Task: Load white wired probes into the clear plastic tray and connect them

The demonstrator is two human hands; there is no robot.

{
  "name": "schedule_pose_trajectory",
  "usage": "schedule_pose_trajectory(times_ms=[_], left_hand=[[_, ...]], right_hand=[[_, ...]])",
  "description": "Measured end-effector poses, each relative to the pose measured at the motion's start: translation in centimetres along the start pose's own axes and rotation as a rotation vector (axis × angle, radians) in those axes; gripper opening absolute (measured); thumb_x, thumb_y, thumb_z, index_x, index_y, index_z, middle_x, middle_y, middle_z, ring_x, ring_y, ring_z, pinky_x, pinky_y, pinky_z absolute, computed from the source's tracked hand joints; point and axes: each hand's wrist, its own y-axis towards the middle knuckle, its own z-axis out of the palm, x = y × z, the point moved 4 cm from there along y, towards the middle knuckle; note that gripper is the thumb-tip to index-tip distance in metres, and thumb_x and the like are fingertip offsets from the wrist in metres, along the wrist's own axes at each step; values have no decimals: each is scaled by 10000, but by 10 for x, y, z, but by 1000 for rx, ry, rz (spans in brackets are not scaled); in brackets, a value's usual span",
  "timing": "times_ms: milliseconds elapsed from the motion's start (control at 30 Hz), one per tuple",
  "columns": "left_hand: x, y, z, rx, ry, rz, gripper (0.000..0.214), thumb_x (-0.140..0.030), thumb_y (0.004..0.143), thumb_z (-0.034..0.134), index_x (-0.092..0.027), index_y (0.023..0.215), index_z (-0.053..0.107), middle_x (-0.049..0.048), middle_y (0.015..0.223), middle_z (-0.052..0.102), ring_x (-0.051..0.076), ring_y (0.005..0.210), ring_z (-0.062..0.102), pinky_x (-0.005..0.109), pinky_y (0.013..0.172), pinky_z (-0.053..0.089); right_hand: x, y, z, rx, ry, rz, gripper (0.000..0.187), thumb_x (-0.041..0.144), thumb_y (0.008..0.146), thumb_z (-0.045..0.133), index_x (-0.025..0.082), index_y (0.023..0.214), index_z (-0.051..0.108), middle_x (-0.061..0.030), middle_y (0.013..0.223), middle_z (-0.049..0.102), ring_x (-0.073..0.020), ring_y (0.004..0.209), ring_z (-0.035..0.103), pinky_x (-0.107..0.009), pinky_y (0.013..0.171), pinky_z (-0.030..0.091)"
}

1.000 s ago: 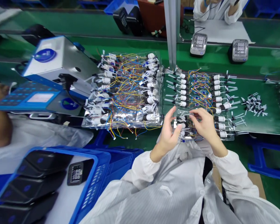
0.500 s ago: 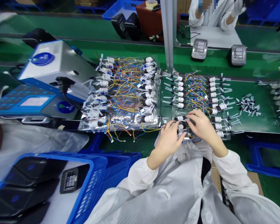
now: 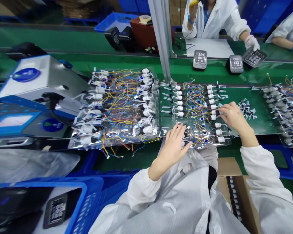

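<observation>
A clear plastic tray (image 3: 183, 121) in front of me holds two columns of small white-and-black cylindrical pumps (image 3: 180, 108) with thin tubes, joined in the middle by coloured wires (image 3: 196, 97). My left hand (image 3: 173, 141) lies over the lower left column, its fingers stretched out. It covers some pumps there. At the right column, my right hand (image 3: 232, 117) has thumb and forefinger at the black end of one pump (image 3: 213, 117). The fingertips look closed on it, though they partly hide the contact.
A second wired-pump tray (image 3: 127, 136) stands left, beside a grey-blue machine (image 3: 46, 78). Loose tube pieces (image 3: 247, 109) lie right of my tray. A metal post (image 3: 161, 42) rises behind. Across the belt, a co-worker's gloved hand (image 3: 252, 43) holds a display unit (image 3: 255, 58).
My right hand has moved from the left column across to the right column. My left hand stays by the left column with fingers flatter. The view has shifted; the co-worker's hand now holds a display unit.
</observation>
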Motion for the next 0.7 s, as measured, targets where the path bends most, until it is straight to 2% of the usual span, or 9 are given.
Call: schedule_pose_trajectory(times_ms=[67, 167, 300, 400, 467, 533, 600, 667, 700], left_hand=[[-7, 0, -12, -68, -40, 32, 669, -395, 989, 633, -201, 1580, 388, 203, 1627, 456, 393, 1576, 332, 644, 1229, 337], [-19, 4, -34, -189, -149, 95, 607, -327, 985, 638, -228, 1546, 430, 182, 1592, 497, 348, 1536, 409, 589, 1242, 360], [-35, 22, -59, -297, -313, 141, 551, -322, 986, 641, -250, 1508, 477, 150, 1553, 536, 315, 1459, 502, 531, 1211, 432], [-42, 43, -72, -359, -424, 151, 573, -385, 992, 650, -260, 1520, 464, 137, 1542, 537, 315, 1414, 546, 471, 1118, 530], [-47, 58, -85, -417, -470, 173, 598, -445, 992, 654, -267, 1527, 456, 136, 1548, 521, 329, 1408, 559, 447, 1059, 572], [-57, 72, -105, -488, -495, 216, 612, -515, 986, 650, -267, 1515, 469, 123, 1552, 509, 350, 1429, 547, 448, 1038, 584], [-73, 85, -130, -523, -525, 270, 632, -590, 963, 650, -265, 1483, 500, 96, 1514, 540, 363, 1430, 551, 460, 1035, 581], [-94, 99, -155, -454, -578, 305, 635, -651, 930, 651, -270, 1428, 549, 65, 1384, 637, 351, 1370, 613, 453, 1008, 596], [-102, 106, -166, -416, -622, 276, 590, -656, 961, 589, -263, 1400, 572, 50, 1297, 676, 331, 1323, 653, 443, 987, 607]], right_hand=[[1, 6, -19, -107, 22, 42, 266, 235, 940, 672, 196, 1198, 725, -122, 1115, 716, -325, 1068, 583, -538, 987, 478], [7, 15, -60, -322, 86, 132, 271, 293, 947, 709, 228, 1210, 702, -116, 1129, 706, -316, 1089, 611, -541, 1011, 483], [27, 33, -113, -517, 236, 167, 323, 285, 944, 742, 185, 1244, 679, -131, 1175, 680, -225, 1008, 660, -404, 891, 554], [45, 46, -148, -617, 398, 100, 370, 299, 979, 706, 153, 1312, 638, -128, 1272, 629, -101, 789, 657, -304, 679, 555], [60, 54, -170, -670, 460, 26, 388, 338, 992, 696, 155, 1328, 631, -107, 1271, 632, -50, 694, 620, -281, 601, 538], [77, 61, -188, -688, 479, -44, 427, 370, 949, 760, 162, 1306, 651, -76, 1223, 663, -62, 727, 636, -290, 611, 559], [98, 66, -200, -692, 503, -132, 507, 360, 835, 880, 184, 1264, 677, -41, 1157, 694, -126, 865, 695, -306, 663, 599], [120, 69, -205, -689, 517, -237, 613, 315, 703, 977, 210, 1238, 696, -16, 1097, 722, -184, 970, 731, -318, 704, 629], [129, 70, -204, -671, 517, -281, 637, 294, 664, 999, 220, 1225, 705, -8, 1078, 736, -194, 967, 742, -325, 717, 640]])
